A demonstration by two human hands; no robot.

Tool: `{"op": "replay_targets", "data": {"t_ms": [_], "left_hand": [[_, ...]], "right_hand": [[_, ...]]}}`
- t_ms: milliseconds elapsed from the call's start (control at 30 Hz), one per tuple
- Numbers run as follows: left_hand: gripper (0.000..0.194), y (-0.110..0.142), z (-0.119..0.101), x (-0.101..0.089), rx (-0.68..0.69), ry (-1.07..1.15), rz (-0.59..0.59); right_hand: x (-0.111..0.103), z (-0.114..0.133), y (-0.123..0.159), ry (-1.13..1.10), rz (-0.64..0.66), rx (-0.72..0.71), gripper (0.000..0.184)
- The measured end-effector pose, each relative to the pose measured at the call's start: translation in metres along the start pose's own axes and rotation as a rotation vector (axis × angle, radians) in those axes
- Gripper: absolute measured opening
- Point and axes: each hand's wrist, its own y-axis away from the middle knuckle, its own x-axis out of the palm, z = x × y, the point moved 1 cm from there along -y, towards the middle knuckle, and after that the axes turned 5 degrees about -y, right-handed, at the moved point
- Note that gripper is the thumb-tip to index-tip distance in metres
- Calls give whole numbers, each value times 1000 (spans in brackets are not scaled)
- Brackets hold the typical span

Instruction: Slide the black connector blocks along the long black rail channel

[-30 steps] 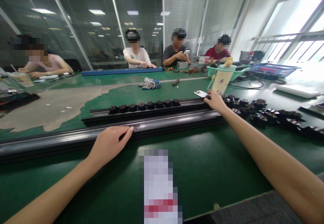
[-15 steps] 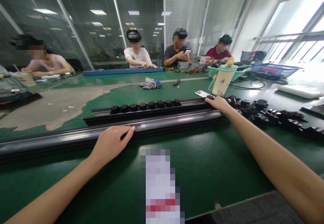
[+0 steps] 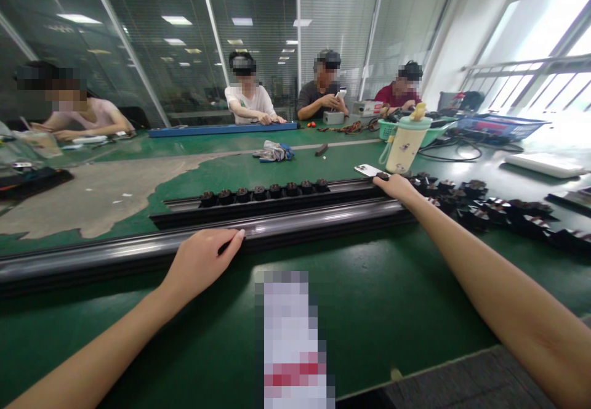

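My left hand [image 3: 199, 260] is closed over the near edge of a long, shiny black rail [image 3: 305, 223] that lies across the table. Behind it lies a second black channel [image 3: 355, 190], with a row of several black modules with brownish tops [image 3: 259, 194] seated along its left part. At the right end of that channel, my right hand [image 3: 398, 187] pinches a small black module [image 3: 381, 177]; its fingertips are partly hidden. Many loose black modules [image 3: 496, 210] lie in strips to the right of this hand.
A white phone [image 3: 367, 169] and a cream tumbler [image 3: 406, 145] stand beyond my right hand. Gloves [image 3: 274, 151] lie mid-table. Green [image 3: 436, 130] and blue baskets [image 3: 503, 127] sit at the right back. Several people sit across the table, one at a blue bar [image 3: 221, 130].
Both hands keep their places on the rail and the module. The whole view has shifted very slightly; nothing else visibly differs.
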Motion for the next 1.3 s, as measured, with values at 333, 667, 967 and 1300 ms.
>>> {"op": "replay_targets", "data": {"t_ms": [333, 667, 967, 1300], "left_hand": [[64, 0, 2, 2, 13, 7, 0], [67, 0, 2, 1, 9, 3, -5], [67, 1, 2, 2, 14, -12, -5], [67, -1, 2, 2, 21, -14, -6]], "right_hand": [[-2, 2, 2, -13, -8, 6, 67], [-7, 6, 9, -26, -25, 10, 59], [-5, 3, 7, -24, -36, 2, 55], [-7, 6, 14, -23, -104, 9, 64]]}}
